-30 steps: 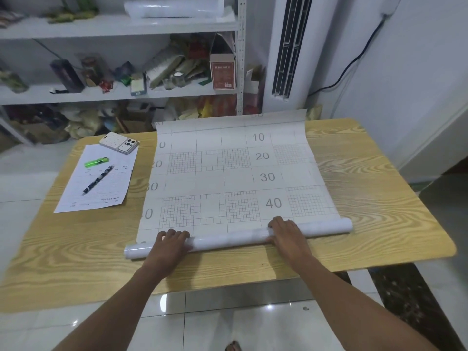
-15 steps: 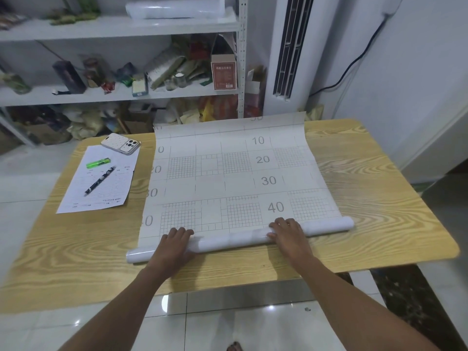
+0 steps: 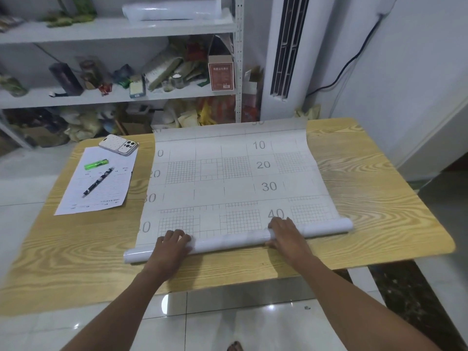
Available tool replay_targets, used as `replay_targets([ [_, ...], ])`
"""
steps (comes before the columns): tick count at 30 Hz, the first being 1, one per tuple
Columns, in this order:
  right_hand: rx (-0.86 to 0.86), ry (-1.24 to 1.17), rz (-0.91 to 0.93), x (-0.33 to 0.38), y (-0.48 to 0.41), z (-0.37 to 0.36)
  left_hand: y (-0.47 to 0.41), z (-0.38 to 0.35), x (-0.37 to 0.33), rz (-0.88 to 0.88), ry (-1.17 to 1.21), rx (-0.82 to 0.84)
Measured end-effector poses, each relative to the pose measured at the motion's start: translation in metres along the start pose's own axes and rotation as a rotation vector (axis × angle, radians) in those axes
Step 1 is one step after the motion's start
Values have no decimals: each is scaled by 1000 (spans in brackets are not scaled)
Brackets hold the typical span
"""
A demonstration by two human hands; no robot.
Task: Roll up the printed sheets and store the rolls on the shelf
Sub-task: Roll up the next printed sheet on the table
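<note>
A large white printed sheet [image 3: 228, 178] with grids and the numbers 10 to 40 lies flat on the wooden table [image 3: 379, 198]. Its near end is wound into a tube, the rolled part [image 3: 228, 240], lying across the table just below the 40 mark. My left hand [image 3: 169, 249] grips the tube near its left end, fingers curled over the top. My right hand [image 3: 286, 236] wraps the tube right of its middle, thumb on the near side. A finished white roll [image 3: 172, 10] lies on the top board of the shelf [image 3: 114, 29] behind the table.
Left of the sheet lie a paper form [image 3: 101, 198], a pen [image 3: 98, 181], a green lighter [image 3: 96, 164] and a phone [image 3: 118, 145]. The lower shelf boards are packed with clutter. A tall white air conditioner [image 3: 286, 46] stands right of the shelf.
Both hands have pushed the tube a little farther away from me, up to the 40 mark, winding in more of the sheet.
</note>
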State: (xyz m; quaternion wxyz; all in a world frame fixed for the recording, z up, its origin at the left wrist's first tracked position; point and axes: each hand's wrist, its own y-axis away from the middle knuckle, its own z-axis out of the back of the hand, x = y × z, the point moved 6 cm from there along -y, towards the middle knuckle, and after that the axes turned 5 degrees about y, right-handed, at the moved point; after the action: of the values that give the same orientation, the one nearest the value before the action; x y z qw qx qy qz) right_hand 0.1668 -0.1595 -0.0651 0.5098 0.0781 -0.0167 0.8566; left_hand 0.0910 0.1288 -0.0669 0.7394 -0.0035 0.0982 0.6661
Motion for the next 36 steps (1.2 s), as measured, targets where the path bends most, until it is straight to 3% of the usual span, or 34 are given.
replay_targets([
  [9,-7,217,-73,1,1,-2,-1,-3,-3,-25,-33,28],
  [16,-71,177,-35,4,1,-2,0,-4,-3,-1,22,45],
  [26,29,29,-68,-1,1,-13,2,-3,0,-11,-42,53],
  [36,25,85,-54,1,1,-8,7,-4,-1,18,7,42],
])
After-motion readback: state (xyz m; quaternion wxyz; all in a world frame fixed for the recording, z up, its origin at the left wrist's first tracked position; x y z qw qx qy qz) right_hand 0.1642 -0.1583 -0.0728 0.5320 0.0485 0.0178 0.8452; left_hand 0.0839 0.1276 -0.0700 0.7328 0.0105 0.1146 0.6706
